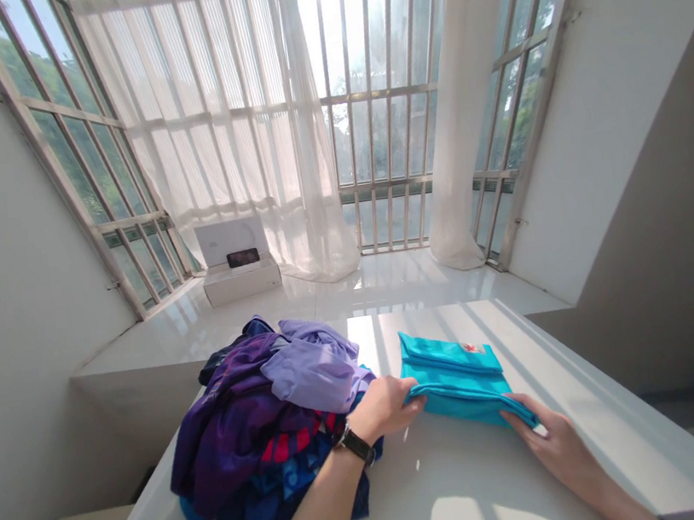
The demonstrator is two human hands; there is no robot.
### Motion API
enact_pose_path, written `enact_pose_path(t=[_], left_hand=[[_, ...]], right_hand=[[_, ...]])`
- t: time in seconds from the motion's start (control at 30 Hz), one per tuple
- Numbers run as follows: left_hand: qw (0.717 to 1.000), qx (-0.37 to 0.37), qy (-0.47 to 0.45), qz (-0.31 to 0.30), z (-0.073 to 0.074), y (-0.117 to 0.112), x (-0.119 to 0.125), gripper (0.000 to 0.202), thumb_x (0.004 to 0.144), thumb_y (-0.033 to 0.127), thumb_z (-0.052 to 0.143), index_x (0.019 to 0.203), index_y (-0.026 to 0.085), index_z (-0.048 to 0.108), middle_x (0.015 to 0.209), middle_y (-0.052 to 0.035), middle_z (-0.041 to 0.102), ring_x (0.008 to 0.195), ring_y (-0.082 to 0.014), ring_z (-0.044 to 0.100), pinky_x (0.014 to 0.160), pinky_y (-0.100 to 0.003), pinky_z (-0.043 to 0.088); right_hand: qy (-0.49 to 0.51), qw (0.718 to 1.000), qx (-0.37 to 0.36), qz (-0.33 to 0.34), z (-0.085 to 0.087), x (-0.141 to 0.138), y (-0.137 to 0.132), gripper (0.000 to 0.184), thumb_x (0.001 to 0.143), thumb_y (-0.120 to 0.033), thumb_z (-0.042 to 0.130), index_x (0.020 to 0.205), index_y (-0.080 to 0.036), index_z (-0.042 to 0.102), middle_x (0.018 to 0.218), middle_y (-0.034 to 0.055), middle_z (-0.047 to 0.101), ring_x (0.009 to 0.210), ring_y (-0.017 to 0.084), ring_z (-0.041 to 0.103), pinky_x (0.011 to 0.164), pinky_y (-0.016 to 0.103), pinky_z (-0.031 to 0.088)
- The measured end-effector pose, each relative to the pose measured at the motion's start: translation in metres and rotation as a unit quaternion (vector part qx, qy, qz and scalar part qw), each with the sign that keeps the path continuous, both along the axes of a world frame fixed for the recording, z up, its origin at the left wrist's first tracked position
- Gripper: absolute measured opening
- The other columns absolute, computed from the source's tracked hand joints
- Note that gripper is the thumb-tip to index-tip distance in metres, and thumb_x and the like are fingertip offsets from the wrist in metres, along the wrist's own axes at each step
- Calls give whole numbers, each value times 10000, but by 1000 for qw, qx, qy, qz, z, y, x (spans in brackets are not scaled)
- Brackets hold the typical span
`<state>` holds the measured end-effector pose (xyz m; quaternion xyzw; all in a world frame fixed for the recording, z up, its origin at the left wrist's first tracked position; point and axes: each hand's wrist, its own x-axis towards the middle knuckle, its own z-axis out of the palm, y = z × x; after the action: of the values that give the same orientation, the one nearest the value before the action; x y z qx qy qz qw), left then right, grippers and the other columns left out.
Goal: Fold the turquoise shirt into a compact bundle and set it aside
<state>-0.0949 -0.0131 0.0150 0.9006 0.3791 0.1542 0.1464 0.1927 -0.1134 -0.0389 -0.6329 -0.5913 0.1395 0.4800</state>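
Observation:
A turquoise folded garment (pixel 453 370) lies on the white table, with a small printed patch near its far right corner. My left hand (pixel 385 405), with a black-strapped watch on the wrist, pinches the near left corner of its folded edge. At the near right corner, my right hand (pixel 549 438) grips the same edge between thumb and fingers. The near edge is lifted a little between both hands, and its layers show. Left of my left hand is a heap of crumpled clothes (pixel 235 431) in purple, lilac, navy and red.
The white table (pixel 601 414) carries stripes of sunlight. Behind it runs a glossy window ledge (pixel 389 280) holding an open white box (pixel 243 283) with a dark phone-like device (pixel 243 258) on it. Sheer curtains (pixel 224 122) hang before barred windows.

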Motion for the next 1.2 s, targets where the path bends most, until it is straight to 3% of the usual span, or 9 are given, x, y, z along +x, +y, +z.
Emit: enact_pose_path(t=[0.13,0.43,0.7,0.93,1.2], left_hand=[[1000,-6,-13,-1,-2,-1,0,162,980,307,604,837,230,594,651,44,547,634,-150,566,577,-262,285],[1000,-3,-14,0,0,-5,5,157,1012,317,546,897,226,604,842,-6,675,809,-179,647,688,-256,375],[997,-29,16,69,-6,1,9,258,1069,365,432,998,227,638,765,-24,708,720,-199,699,609,-267,357],[992,-26,18,123,-15,5,15,264,1037,393,503,924,216,663,806,-43,741,790,-218,725,651,-270,394],[986,-31,26,160,-16,10,19,305,1041,435,501,950,209,684,831,-69,755,813,-250,738,651,-285,404]], right_hand=[[-4,1000,-19,-3,5,0,0,325,834,-555,634,901,-250,724,752,-9,758,688,208,711,586,244,574],[-17,999,-30,-18,1,4,0,402,858,-611,608,963,-246,740,826,8,789,716,217,716,620,259,570],[-24,992,-99,-79,7,0,-2,538,827,-754,550,912,-255,733,619,-30,655,582,196,596,610,286,506],[-22,983,-165,-73,14,-4,8,541,852,-759,488,915,-276,723,823,33,772,831,270,715,749,329,514],[-87,966,-220,-107,14,1,24,561,918,-731,375,865,-289,717,839,69,784,870,298,726,758,357,496]])
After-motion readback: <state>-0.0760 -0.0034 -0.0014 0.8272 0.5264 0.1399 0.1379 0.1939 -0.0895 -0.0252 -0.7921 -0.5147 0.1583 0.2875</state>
